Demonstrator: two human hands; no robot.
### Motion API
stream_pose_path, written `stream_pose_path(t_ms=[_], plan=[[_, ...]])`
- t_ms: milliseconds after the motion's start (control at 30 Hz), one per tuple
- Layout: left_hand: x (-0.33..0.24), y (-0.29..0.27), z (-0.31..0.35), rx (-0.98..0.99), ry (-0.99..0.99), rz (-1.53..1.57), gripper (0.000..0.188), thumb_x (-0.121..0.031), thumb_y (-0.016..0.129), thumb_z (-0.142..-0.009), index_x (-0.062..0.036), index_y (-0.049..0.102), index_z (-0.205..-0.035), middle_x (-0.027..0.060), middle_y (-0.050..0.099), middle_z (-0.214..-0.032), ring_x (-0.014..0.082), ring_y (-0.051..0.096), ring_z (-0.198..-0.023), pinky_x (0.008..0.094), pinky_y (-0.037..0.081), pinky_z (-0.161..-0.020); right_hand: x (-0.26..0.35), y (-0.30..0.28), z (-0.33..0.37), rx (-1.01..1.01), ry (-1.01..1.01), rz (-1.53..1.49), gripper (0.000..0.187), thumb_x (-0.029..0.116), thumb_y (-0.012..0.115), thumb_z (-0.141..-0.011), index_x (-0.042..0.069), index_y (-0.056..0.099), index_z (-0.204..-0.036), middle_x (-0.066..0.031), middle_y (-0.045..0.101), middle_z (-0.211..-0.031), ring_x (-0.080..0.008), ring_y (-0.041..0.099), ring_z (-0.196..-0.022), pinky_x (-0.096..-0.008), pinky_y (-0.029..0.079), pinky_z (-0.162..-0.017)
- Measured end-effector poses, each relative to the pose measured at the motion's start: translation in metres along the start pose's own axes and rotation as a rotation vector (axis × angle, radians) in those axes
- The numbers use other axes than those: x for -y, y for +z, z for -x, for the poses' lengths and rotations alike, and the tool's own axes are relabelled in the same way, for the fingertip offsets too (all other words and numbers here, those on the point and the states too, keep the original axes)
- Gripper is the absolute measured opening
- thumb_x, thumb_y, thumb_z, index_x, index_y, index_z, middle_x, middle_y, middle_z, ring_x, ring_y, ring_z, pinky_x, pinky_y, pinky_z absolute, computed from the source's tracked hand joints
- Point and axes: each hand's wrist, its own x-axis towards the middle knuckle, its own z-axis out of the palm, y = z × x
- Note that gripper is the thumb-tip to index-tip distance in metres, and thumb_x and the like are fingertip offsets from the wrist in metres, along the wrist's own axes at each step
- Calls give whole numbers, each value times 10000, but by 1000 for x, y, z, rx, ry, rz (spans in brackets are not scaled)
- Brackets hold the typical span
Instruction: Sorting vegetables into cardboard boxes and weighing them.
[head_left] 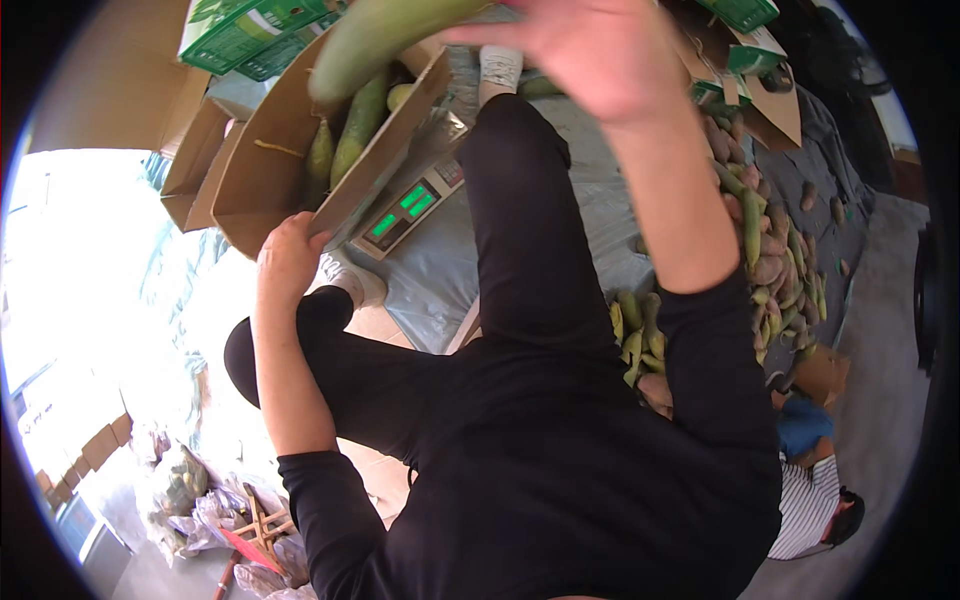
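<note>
My right hand (pixel 590 55), blurred by motion, is raised at the top and holds a long, thick green vegetable (pixel 375 45), perhaps a green radish or gourd. This vegetable hangs over an open cardboard box (pixel 385 145); its far end and some of my fingers run out of view. Inside the box lie several similar green vegetables (pixel 360 125). My left hand (pixel 287 250) grips the near corner of the box, fingers bent over the rim. Right beside the box, partly beneath its edge, is a scale (pixel 410 205) with green lit displays.
At right, a heap of green and pinkish vegetables (pixel 770 255) lies on dark cloth. A smaller pile (pixel 640 335) sits by my right leg. Green printed boxes (pixel 255 35) stand beyond. Plastic bags (pixel 190 500) lie at lower left. Another person in stripes (pixel 808 500) is at lower right.
</note>
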Motion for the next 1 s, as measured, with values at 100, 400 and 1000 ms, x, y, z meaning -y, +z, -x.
stream_pose_path(t_ms=[100,400,1000], plan=[[0,-1,-3,63,-40,-20,335,-207,617,-803,-7,590,-1069,204,615,-1014,378,559,-991,440,441,-839,-37,-2,-15,-287,151,200,265,245,472,-948,99,483,-1169,-45,569,-1116,-184,525,-1059,-441,411,-893],[2,-6,-9,122,-8,42,326,-184,582,-815,16,585,-1071,237,614,-1004,394,570,-965,439,437,-824,-49,-141,123,-588,346,956,254,201,572,-865,46,604,-1064,-48,645,-963,-144,598,-873,-301,470,-757],[6,8,-18,72,-39,119,303,-178,585,-822,21,604,-1050,146,654,-842,193,619,-737,319,484,-665,-192,-236,473,-805,1232,1265,360,271,653,-717,24,632,-978,-184,618,-1055,-318,565,-1038,-383,446,-889]])
